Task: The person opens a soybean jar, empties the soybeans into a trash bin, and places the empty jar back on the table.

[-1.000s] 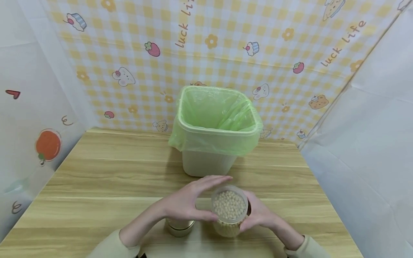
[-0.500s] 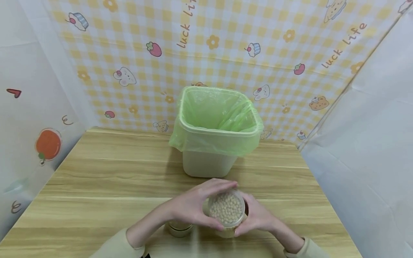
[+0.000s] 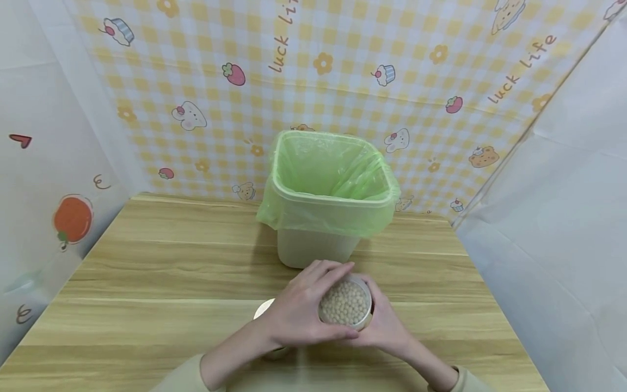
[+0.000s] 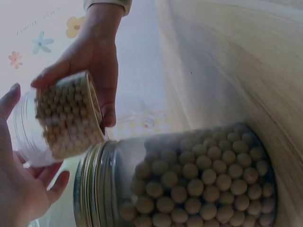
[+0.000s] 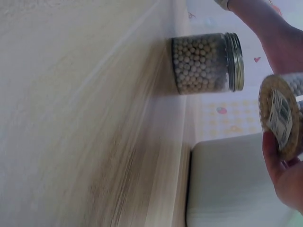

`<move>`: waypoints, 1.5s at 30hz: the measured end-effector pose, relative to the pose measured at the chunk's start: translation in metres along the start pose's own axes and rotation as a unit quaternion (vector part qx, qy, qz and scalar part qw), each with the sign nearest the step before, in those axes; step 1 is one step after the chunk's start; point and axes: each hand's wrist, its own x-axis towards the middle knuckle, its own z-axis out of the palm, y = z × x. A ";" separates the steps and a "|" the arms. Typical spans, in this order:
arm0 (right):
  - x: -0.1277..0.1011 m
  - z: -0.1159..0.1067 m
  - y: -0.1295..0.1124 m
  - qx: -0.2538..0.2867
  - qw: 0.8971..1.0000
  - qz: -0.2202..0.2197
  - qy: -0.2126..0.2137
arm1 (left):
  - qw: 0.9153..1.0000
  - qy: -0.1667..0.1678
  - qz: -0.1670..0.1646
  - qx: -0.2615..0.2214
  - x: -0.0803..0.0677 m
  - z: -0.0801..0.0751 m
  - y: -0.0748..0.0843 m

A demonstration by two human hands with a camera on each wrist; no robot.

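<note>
- While both hands met at the near edge of the wooden table (image 3: 147, 272), the leftmost thing was a second jar (image 5: 206, 64) of pale round beans with a metal screw lid, standing on the table just beside the left wrist and mostly hidden in the head view.
- Next, the left hand (image 3: 299, 313) curled over the top and near side of a clear open jar of beans (image 3: 345, 304), grasping it.
- Further right, the right hand (image 3: 384, 326) wrapped the same jar from the other side, fingers under its labelled base; the jar was lifted off the table and tipped.
- Behind the hands stood a bin (image 3: 313, 247) lined with a green bag (image 3: 333, 179), near the jar.
- By my judgement, the work was at the carrying stage; emptying it would call for moving the jar forward over the bin and tipping it further.
</note>
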 end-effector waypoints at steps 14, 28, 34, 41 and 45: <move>0.002 0.004 -0.003 0.001 0.998 0.009 0.058 | 0.994 0.084 -0.006 0.068 0.001 0.002 0.006; -0.006 -0.044 0.004 -0.005 0.990 0.038 0.135 | 0.994 0.064 -0.013 0.092 -0.010 0.004 0.009; -0.008 -0.072 -0.007 -0.019 0.979 0.065 0.191 | 0.994 0.041 -0.012 0.104 -0.011 0.007 0.010; -0.001 -0.100 -0.029 0.000 0.971 0.069 0.231 | 0.986 -0.049 -0.020 0.159 -0.015 0.021 0.013; 0.008 -0.116 -0.040 0.025 0.968 0.044 0.244 | 0.976 -0.088 -0.010 0.197 -0.019 0.033 0.014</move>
